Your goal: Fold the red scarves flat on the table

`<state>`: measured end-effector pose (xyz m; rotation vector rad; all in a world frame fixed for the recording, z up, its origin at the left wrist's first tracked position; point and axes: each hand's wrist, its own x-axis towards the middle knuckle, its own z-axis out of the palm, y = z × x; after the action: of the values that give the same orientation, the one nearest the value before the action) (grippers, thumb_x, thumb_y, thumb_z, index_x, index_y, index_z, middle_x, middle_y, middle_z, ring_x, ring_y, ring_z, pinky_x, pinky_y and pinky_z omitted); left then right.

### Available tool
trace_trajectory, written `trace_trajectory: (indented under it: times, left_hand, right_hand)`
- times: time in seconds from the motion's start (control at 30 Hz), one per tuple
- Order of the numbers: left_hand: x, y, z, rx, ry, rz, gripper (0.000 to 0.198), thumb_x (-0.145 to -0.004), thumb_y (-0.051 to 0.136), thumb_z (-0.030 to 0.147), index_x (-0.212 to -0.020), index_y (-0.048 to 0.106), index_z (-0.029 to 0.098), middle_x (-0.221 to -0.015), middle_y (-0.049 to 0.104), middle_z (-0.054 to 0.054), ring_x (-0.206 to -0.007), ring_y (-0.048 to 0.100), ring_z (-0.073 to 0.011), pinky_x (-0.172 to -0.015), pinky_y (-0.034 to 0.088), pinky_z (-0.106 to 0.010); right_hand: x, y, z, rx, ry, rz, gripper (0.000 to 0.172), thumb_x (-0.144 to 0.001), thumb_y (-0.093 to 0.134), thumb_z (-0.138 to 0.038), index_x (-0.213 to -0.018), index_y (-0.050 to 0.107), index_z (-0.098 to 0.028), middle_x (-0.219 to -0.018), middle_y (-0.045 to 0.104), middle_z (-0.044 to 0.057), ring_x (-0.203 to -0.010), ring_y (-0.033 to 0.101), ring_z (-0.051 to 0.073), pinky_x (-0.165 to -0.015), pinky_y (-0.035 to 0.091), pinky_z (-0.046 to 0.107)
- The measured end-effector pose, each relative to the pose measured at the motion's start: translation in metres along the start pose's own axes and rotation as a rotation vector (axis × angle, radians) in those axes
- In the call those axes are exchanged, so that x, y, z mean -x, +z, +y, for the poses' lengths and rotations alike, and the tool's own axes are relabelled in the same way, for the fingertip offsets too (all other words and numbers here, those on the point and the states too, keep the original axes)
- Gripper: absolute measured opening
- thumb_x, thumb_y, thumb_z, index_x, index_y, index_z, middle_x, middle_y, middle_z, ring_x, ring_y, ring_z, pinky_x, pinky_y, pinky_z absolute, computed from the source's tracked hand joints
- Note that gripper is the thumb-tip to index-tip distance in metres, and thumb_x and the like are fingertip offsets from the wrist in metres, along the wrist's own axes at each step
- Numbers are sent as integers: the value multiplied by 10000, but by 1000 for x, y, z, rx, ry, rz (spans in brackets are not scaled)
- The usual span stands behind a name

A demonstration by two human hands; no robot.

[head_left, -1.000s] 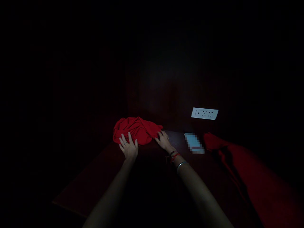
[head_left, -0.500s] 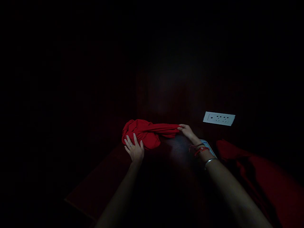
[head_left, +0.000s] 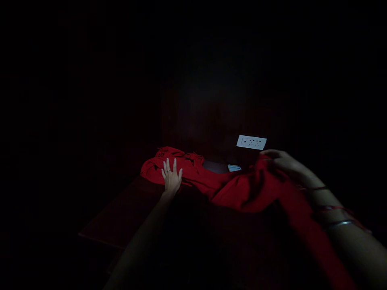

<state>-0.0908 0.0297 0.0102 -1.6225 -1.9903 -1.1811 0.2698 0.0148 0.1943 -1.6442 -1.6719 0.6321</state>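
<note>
A long red scarf (head_left: pixel 208 183), with what looks like fringe at its far end, lies bunched on a dark table (head_left: pixel 111 217) and stretches off to the right. My left hand (head_left: pixel 172 177) rests flat on the bunched part, its fingers spread and a ring on one of them. On the right, my right hand (head_left: pixel 286 162) is raised and closed on a fold of the same scarf, slightly blurred. From there the cloth hangs down toward the lower right, partly behind my forearm, which wears bracelets.
A white wall socket (head_left: pixel 251 142) sits on the dark wall behind the table. Below it a pale, flat, phone-like object (head_left: pixel 234 168) lies beyond the scarf. The table's front left corner shows at the lower left; most surroundings are lost in darkness.
My right hand has moved right and nearer, drawing the scarf out longer across the table. The left hand stays on the bunched part. The view has shifted slightly, moving the socket leftward.
</note>
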Motion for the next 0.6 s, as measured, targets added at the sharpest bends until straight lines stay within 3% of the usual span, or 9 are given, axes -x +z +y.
trace_trajectory:
  times: [0.07,0.1,0.17,0.27,0.33,0.37,0.47,0.53,0.6]
  left_hand:
    - [2,4,-2,12,57,-121,552,-824,318,394,-1313,208,163,-1372,164,-113,-1255,82,-264,-975,159,-483]
    - [3,6,-4,18,94,-190,552,-825,309,402,-1315,201,173,-1361,209,-102,-1252,112,-256,-975,157,-488]
    - [4,10,-6,25,153,-296,541,-829,290,407,-1315,194,190,-1334,281,-83,-1243,165,-239,-974,144,-501]
    - [4,13,-8,31,148,-313,521,-839,259,388,-1315,192,187,-1323,305,-80,-1233,204,-223,-973,142,-507]
    - [4,13,-7,41,126,-290,513,-841,249,377,-1312,200,180,-1324,301,-85,-1229,214,-220,-972,151,-505]
    - [4,13,-7,49,118,-275,510,-842,246,375,-1310,206,178,-1326,297,-87,-1229,214,-219,-972,154,-505]
    - [3,10,-7,72,94,-204,502,-844,240,369,-1305,219,172,-1331,283,-93,-1233,202,-217,-973,154,-501]
    - [3,7,-6,81,73,-146,497,-844,243,363,-1300,231,168,-1335,272,-100,-1236,191,-222,-973,154,-500]
    - [3,3,-4,84,53,-89,492,-843,249,351,-1296,239,162,-1338,259,-108,-1239,180,-230,-972,154,-500]
  right_hand:
    - [4,40,3,200,-68,-369,339,-664,572,-125,-1001,558,-96,-942,605,117,-793,572,183,-706,441,287]
    - [6,62,2,278,-139,-408,352,-670,577,-170,-1017,554,-114,-985,592,111,-858,557,196,-756,428,307]
    - [10,106,-2,382,-320,-354,453,-678,580,-258,-1100,505,-113,-1134,509,133,-1029,470,220,-874,357,330]
    - [21,170,-7,404,-447,-371,687,-678,561,-401,-1251,333,-98,-1261,378,160,-1146,356,230,-928,304,342]
    - [29,206,-8,435,-459,-372,694,-656,589,-367,-1255,327,-134,-1253,396,140,-1139,367,237,-915,315,359]
    - [31,219,-8,463,-430,-362,596,-657,593,-311,-1200,406,-151,-1183,473,129,-1092,421,244,-899,325,377]
    - [30,235,-11,449,-379,-301,306,-691,509,-149,-991,568,-157,-1002,594,104,-975,517,224,-850,365,362]
    - [25,223,-17,218,-373,-218,260,-680,478,-107,-905,597,-159,-951,618,78,-917,547,183,-817,397,309]
    - [22,194,-20,-201,-362,-102,208,-663,490,-138,-832,609,-159,-852,643,50,-792,584,157,-746,443,295]
